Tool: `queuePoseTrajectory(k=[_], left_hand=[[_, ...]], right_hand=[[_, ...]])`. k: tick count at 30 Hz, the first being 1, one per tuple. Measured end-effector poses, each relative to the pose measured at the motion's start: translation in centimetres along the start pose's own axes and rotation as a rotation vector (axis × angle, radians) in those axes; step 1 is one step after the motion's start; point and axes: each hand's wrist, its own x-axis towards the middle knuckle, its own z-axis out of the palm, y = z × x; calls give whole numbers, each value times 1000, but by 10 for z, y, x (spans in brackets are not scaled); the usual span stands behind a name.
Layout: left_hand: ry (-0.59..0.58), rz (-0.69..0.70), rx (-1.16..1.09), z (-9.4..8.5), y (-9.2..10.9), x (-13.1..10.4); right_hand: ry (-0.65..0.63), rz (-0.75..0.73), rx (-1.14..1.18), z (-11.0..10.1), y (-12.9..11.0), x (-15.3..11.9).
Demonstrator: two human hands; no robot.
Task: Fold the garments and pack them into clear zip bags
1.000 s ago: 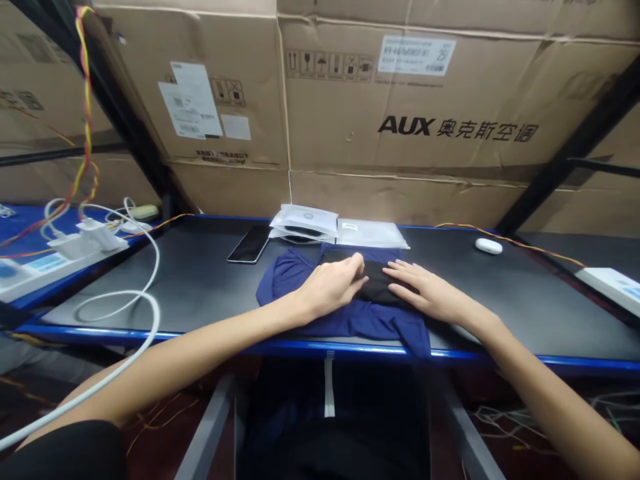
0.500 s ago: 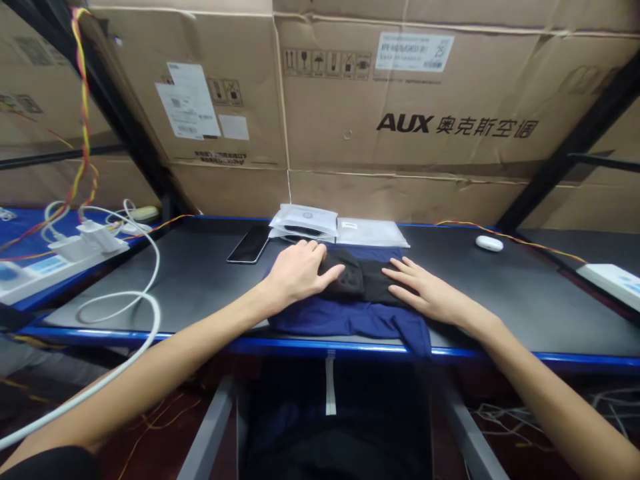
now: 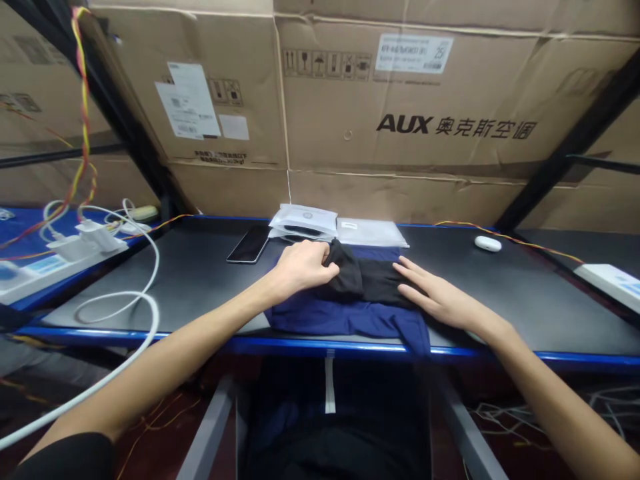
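Note:
A black folded cloth [image 3: 383, 281] lies on top of a dark blue cloth [image 3: 340, 319] at the front of the table. My left hand [image 3: 305, 267] has its fingers closed on the left end of the black cloth, which bunches up beside the thumb. Spread fingers of my right hand [image 3: 433, 293] rest flat at the black cloth's right end. The blue cloth sticks out in front, and one corner hangs over the table's edge.
Behind the cloths are white plastic packets [image 3: 305, 220] and a flat translucent packet [image 3: 371, 232]. A phone [image 3: 249, 244] lies to the left, a white earbud case [image 3: 487, 244] to the right. A white cable [image 3: 157, 267] loops from a power strip [image 3: 65, 260]. Large cartons [image 3: 410, 153] stand behind.
My left hand has closed on the black cloth's left end and lifted it into a bunch. My right hand has slid slightly to the right.

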Motion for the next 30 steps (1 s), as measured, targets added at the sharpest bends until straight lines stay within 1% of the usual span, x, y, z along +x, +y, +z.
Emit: queuePoseTrajectory(k=[2,4,6,8,9,11,13,14,15,17,20,23,26,28,30], left_hand=[[33,12,3,-2,11,3],[85,48,-28,0,25,5],[126,100,-84,7,40,4],[106,180,-144,18,54,1],[78,245,-174,25,60,0],[33,417,-213,41,68,-4],[8,592,-203,55,70,-6],[-2,652,-188,61,70,-7],[-15,690,-175,65,69,-7],[-50,718,-171,68,64,-8],[-116,727,-205,62,52,-8],[-146,687,-219,51,31,-9],[-152,611,-193,44,2,-10],[-171,545,-161,42,-18,-10],[-201,488,-144,41,-35,-11]], right_hand=[[39,45,6,-2,7,-9],[70,88,0,-2,13,-18],[75,119,-12,0,18,-25],[67,132,-22,3,20,-29],[65,134,-27,4,20,-30],[69,131,-34,6,19,-31],[80,123,-39,7,19,-31],[87,117,-42,8,19,-31],[92,111,-44,8,20,-31],[99,104,-45,9,22,-31],[120,104,-31,9,24,-31],[198,123,15,6,19,-29],[283,102,72,-1,5,-21],[247,5,86,-6,-6,-12],[124,-118,79,-10,-15,1]])
